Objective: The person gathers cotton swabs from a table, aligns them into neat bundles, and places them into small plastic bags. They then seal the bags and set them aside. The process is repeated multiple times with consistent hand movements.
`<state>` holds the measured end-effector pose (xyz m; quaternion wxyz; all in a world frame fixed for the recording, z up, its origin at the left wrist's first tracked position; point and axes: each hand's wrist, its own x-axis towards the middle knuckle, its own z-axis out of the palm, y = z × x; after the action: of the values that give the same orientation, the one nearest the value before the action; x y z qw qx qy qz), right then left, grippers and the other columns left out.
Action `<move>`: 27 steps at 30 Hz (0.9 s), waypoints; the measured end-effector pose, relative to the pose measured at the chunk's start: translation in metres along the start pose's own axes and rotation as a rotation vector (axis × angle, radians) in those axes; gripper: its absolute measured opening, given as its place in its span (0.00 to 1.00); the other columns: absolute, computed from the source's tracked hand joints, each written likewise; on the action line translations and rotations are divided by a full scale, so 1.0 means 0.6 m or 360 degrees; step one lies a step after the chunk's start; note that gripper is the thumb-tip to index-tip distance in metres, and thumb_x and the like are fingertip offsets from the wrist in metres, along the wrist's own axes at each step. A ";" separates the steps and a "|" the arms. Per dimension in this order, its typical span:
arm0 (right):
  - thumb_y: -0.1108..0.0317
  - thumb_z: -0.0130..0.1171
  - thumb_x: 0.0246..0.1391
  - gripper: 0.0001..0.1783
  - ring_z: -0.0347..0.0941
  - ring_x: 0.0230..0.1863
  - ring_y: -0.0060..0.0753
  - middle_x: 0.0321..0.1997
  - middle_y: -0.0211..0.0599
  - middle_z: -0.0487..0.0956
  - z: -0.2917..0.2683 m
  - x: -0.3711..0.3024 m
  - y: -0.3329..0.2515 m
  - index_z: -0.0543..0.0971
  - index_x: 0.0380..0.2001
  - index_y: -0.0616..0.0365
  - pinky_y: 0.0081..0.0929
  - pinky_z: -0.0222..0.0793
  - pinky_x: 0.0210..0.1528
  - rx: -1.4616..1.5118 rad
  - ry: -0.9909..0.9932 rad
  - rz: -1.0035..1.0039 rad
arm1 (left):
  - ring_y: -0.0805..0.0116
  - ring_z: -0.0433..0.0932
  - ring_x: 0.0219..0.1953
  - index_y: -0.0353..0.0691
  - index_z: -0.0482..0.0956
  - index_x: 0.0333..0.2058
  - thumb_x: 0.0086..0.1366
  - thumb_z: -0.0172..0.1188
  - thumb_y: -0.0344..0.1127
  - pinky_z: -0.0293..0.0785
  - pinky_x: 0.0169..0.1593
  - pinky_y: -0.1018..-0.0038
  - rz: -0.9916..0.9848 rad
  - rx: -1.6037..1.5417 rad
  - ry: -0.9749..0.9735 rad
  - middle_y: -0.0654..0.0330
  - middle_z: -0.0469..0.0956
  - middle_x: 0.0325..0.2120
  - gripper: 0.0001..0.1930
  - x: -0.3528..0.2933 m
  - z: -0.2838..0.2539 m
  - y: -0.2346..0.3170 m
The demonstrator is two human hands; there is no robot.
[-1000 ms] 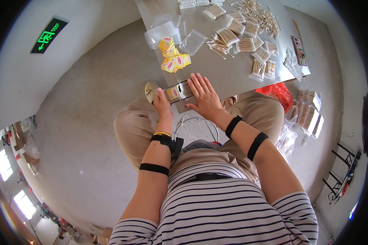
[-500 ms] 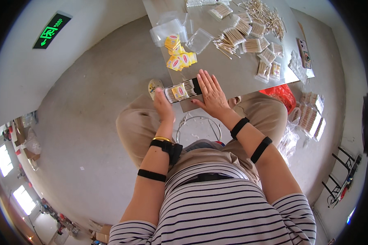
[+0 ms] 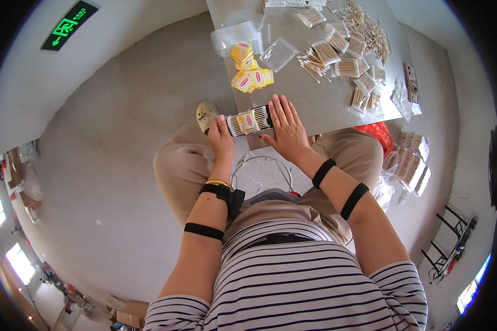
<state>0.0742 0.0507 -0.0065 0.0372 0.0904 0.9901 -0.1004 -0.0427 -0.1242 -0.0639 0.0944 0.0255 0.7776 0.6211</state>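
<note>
At the near left corner of the grey table lies a clear pack of cotton swabs (image 3: 236, 126) with a yellow card (image 3: 247, 122) in it. My left hand (image 3: 221, 139) grips the pack's left end, thumb on top. My right hand (image 3: 287, 128) lies flat, fingers stretched out, on the tabletop beside the pack's right end, over the edge of a black piece (image 3: 270, 114). What is beneath that palm is hidden. Beyond the pack is a loose pile of yellow cards (image 3: 252, 80), with clear empty bags (image 3: 278, 54) close by.
Several bundles of swabs (image 3: 348, 67) and a heap of loose swabs (image 3: 367, 27) cover the far right of the table (image 3: 315, 102). A phone (image 3: 411, 83) lies at its right edge. Below it are a red bag (image 3: 378, 135) and stacked swab packs (image 3: 411, 165) on the floor.
The view has shifted slightly, so the table sits farther right in it. My left hand still holds the pack's end, and my right hand stays flat.
</note>
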 end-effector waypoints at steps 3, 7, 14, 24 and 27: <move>0.35 0.54 0.65 0.55 0.38 0.86 0.51 0.85 0.51 0.47 -0.002 0.001 -0.003 0.53 0.78 0.68 0.46 0.35 0.85 -0.0035 -0.0009 -0.0011 | 0.67 0.68 0.21 0.37 0.72 0.29 0.82 0.51 0.49 0.66 0.29 0.66 0.0139 0.0156 0.0005 0.59 0.69 0.18 0.24 0.001 0.003 -0.018; 0.37 0.55 0.65 0.55 0.38 0.86 0.52 0.85 0.53 0.46 -0.001 0.003 -0.005 0.52 0.78 0.70 0.46 0.35 0.85 -0.0067 -0.0033 -0.0050 | 0.57 0.70 0.25 0.37 0.75 0.31 0.82 0.50 0.48 0.68 0.39 0.61 0.0162 0.0279 -0.0026 0.52 0.73 0.21 0.23 0.002 0.004 -0.033; 0.37 0.56 0.65 0.56 0.38 0.86 0.51 0.85 0.54 0.46 -0.003 0.005 -0.010 0.51 0.78 0.71 0.46 0.35 0.85 -0.0027 -0.0036 -0.0059 | 0.51 0.70 0.30 0.38 0.75 0.31 0.83 0.46 0.48 0.64 0.49 0.57 0.0128 0.0327 -0.0020 0.51 0.75 0.23 0.22 0.002 0.009 -0.052; 0.35 0.57 0.64 0.57 0.39 0.86 0.51 0.85 0.53 0.46 -0.004 0.005 -0.008 0.52 0.78 0.70 0.47 0.35 0.85 -0.0060 -0.0016 -0.0078 | 0.51 0.71 0.27 0.38 0.74 0.31 0.83 0.45 0.48 0.66 0.45 0.59 0.0151 0.0363 -0.0037 0.52 0.74 0.23 0.23 0.000 0.005 -0.035; 0.36 0.57 0.64 0.57 0.38 0.86 0.53 0.85 0.54 0.46 0.000 0.006 -0.008 0.51 0.78 0.71 0.48 0.36 0.85 -0.0054 -0.0015 -0.0078 | 0.53 0.71 0.27 0.36 0.73 0.32 0.84 0.44 0.48 0.67 0.40 0.61 0.0066 0.0275 -0.0100 0.51 0.73 0.23 0.23 -0.003 0.005 -0.022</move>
<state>0.0699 0.0466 -0.0059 0.0410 0.0649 0.9934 -0.0849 -0.0397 -0.1248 -0.0769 0.1033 0.0689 0.8242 0.5525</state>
